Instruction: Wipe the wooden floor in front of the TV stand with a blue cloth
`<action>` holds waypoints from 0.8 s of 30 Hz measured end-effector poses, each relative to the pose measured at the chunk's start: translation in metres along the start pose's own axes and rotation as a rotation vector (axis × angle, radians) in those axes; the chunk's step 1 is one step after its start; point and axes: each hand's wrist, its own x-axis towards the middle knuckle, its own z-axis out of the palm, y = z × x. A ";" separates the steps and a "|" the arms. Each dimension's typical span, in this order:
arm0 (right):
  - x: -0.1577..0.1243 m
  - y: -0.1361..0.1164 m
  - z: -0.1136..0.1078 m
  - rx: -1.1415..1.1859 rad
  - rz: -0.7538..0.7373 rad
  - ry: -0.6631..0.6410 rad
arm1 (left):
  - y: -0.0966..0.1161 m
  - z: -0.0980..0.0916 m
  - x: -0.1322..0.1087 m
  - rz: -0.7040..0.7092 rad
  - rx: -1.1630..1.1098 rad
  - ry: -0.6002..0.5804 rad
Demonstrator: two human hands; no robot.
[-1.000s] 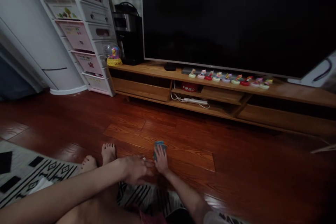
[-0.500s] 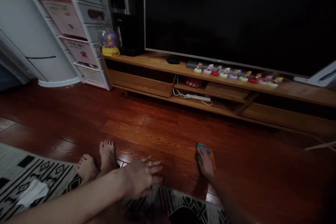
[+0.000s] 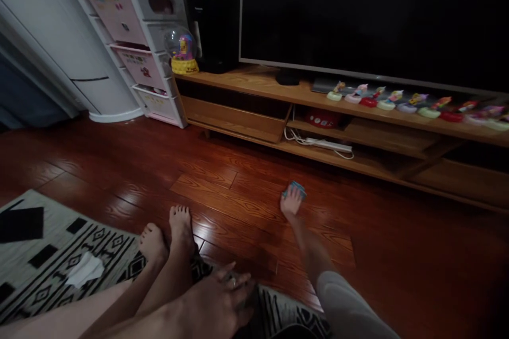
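My right hand [image 3: 291, 202] reaches far out over the wooden floor [image 3: 214, 196], palm down on a small blue cloth [image 3: 297, 188]. Its fingers lie over the cloth and hold it against the boards; most of the cloth is hidden beneath them. My left hand [image 3: 222, 296] has a ring on one finger. It hangs low in front of me by the rug's edge, holding nothing, with its fingers apart. Whether it touches the rug or my leg, I cannot tell.
My bare feet [image 3: 181, 222] are left of centre by the patterned rug [image 3: 24, 254], where a crumpled white tissue [image 3: 85, 269] lies. Ahead runs a low wooden TV stand [image 3: 238, 85] with several small figurines [image 3: 392, 99], a snow globe [image 3: 184, 53] and a power strip [image 3: 330, 144].
My right hand has slid the cloth forward and slightly left, toward the TV stand. My left hand appears lower in view. The camera view has turned a little left and down.
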 end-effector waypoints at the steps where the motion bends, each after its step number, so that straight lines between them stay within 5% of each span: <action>1: -0.002 -0.027 0.003 -0.002 -0.082 -0.045 | -0.015 -0.003 0.003 -0.037 0.000 0.003; 6: -0.050 -0.141 0.022 0.069 -0.472 -0.202 | -0.081 -0.031 0.013 -0.224 0.017 0.067; 8: -0.083 -0.168 0.026 0.125 -0.628 -0.250 | -0.073 -0.034 0.011 -0.193 0.003 0.081; 11: -0.133 -0.182 0.027 0.200 -0.871 -0.316 | -0.026 -0.028 0.001 -0.027 -0.005 0.068; 14: -0.162 -0.165 0.019 0.251 -1.132 -0.401 | 0.021 -0.021 -0.009 0.094 0.003 0.049; 18: -0.153 -0.106 -0.005 0.242 -1.316 -0.561 | 0.039 -0.028 -0.010 0.095 0.063 0.029; 21: -0.125 -0.044 -0.025 0.171 -1.102 -0.568 | 0.038 -0.041 -0.006 0.085 0.099 -0.002; 24: -0.103 0.032 -0.040 0.078 -0.712 -0.406 | 0.039 -0.054 -0.004 0.074 0.090 -0.037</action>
